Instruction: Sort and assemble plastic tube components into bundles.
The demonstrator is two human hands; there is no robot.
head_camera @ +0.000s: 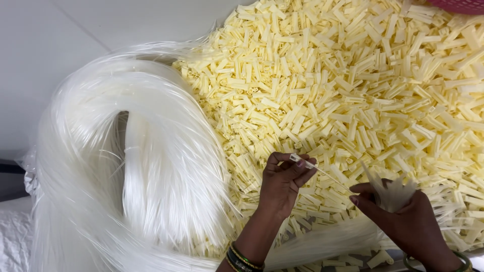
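- At the far left, a clear plastic bag (27, 171) shows at the edge of the table (60, 40); its crinkled rim wraps the near end of the white strands.
- A big bundle of thin white strands (151, 151) lies looped in an arch on the pale table, spilling out of the bag's mouth and running down to the bottom edge of the view.
- Just right of the bundle, touching it, spreads a wide heap of small pale-yellow plastic clips (353, 85); they lie loose on the table, not in any container, and fill the upper right.
- The left hand (283, 182) hovers over the near edge of the heap, with green and gold bangles on its wrist. Its fingers (297, 168) are closed in a pinch on one small clear clip piece (297, 159).
- A single thin strand (330, 176) runs from that pinched piece across to the other hand, above the yellow clips.
- The right hand (411, 221) sits at the lower right, fingers closed around a small bunch of strands (393, 191) whose cut ends fan upward out of the fist.
- At the top right corner, the rim of a pink basket (461, 5) shows; what it holds cannot be seen.
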